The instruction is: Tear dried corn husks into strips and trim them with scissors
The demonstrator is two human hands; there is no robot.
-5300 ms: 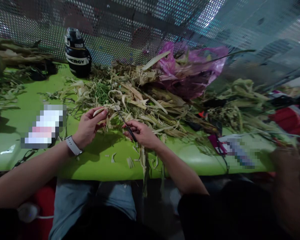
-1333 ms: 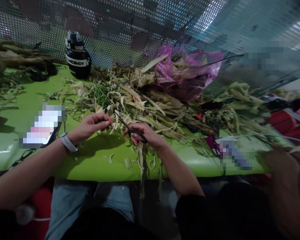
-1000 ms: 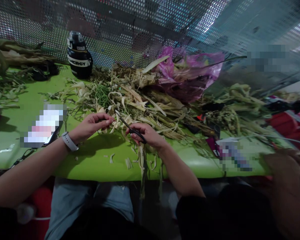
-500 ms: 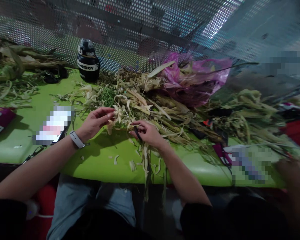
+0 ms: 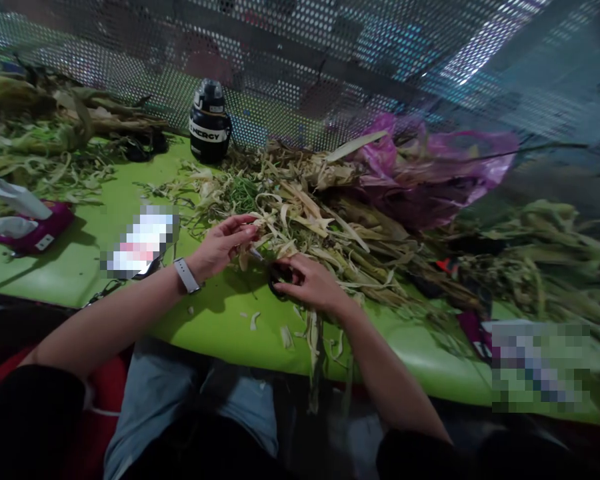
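Note:
Above the green tabletop, my left hand (image 5: 223, 248) is closed in a pinch on a pale, curled piece of plant husk (image 5: 263, 223). My right hand (image 5: 313, 283) has its fingers in the black handles of a pair of scissors (image 5: 274, 279). The blades point toward the left fingertips and hardly show. Both hands are at the front edge of a heap of dry husks and stalks (image 5: 325, 217). Small pale scraps (image 5: 286, 337) lie on the table below, and some long strips (image 5: 314, 360) hang over its front edge.
A black bottle (image 5: 209, 127) stands behind the heap, near a perforated metal panel (image 5: 290, 80). A pink plastic bag (image 5: 440, 173) lies at the back right. To the left are a phone (image 5: 143, 240) with a blurred screen and a purple tissue pack (image 5: 35, 230). More husks (image 5: 555, 247) cover the right side.
The view has swung left, so things appear farther right. My right hand has turned, and the scissors' handles now show wider at its left. My left hand keeps its pinch.

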